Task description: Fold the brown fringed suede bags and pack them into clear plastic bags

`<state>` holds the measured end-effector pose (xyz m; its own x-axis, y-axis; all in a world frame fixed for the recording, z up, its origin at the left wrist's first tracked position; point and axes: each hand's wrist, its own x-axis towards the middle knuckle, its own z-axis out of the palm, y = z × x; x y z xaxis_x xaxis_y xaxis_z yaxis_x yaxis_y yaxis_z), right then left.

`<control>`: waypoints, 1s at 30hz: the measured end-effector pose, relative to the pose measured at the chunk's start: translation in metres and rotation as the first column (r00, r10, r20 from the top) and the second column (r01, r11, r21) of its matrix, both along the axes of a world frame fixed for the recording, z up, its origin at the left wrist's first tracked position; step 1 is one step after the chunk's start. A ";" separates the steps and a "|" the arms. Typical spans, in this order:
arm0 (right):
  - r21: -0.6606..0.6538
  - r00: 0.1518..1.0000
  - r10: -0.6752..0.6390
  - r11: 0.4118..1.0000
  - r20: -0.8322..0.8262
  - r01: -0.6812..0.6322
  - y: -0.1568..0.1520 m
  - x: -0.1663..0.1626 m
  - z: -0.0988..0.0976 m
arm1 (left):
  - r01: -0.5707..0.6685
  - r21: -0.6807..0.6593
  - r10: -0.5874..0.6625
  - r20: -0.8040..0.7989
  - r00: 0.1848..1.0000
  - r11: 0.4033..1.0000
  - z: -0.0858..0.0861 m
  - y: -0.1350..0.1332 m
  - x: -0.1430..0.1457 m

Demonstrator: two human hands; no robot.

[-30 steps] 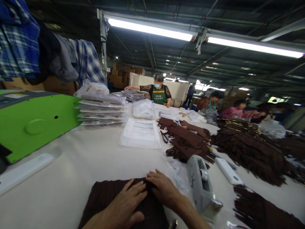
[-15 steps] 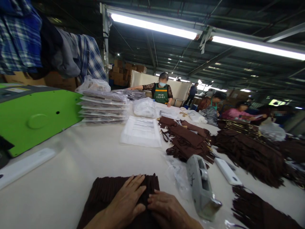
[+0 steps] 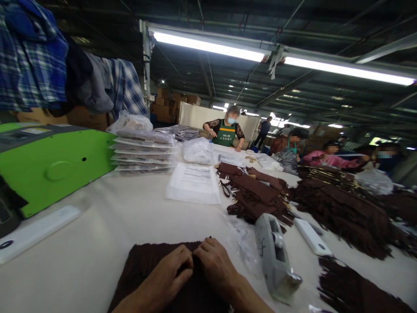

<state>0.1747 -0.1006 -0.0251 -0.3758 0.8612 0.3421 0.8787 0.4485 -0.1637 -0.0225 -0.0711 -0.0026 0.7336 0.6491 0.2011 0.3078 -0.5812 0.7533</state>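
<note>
Pressing knuckle to knuckle, a worker's left hand (image 3: 166,276) and right hand (image 3: 213,264) close on the far edge of a dark brown ribbed garment (image 3: 143,265), fingers curled tight into the cloth, at a white packing table (image 3: 107,217). The garment lies flat at the table's near edge, directly under both hands. Just to its right rests a crumpled clear plastic bag (image 3: 243,243), and beside that stands a grey tape dispenser (image 3: 273,256), with a flat white bar (image 3: 311,237) a little beyond. Farther up the table sit a printed sheet in a clear sleeve (image 3: 193,182), scissors (image 3: 224,188) and a heap of brown fringed garments (image 3: 257,195). A green machine (image 3: 55,167) fills the left side, next to a stack of bagged garments (image 3: 143,150). At the far end a co-worker in a green apron (image 3: 226,132) leans over the table.
</note>
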 end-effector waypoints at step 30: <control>-0.730 0.652 -0.679 0.626 -0.337 0.275 -0.009 0.037 -0.007 | 0.212 0.171 -0.124 -0.417 0.900 0.962 -0.002 0.021 0.034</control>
<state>0.2116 -0.1095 -0.0325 0.2337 0.9254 -0.2984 0.5804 -0.3789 -0.7208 0.0119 -0.0502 -0.0046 0.8744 0.4849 -0.0160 0.4406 -0.7797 0.4449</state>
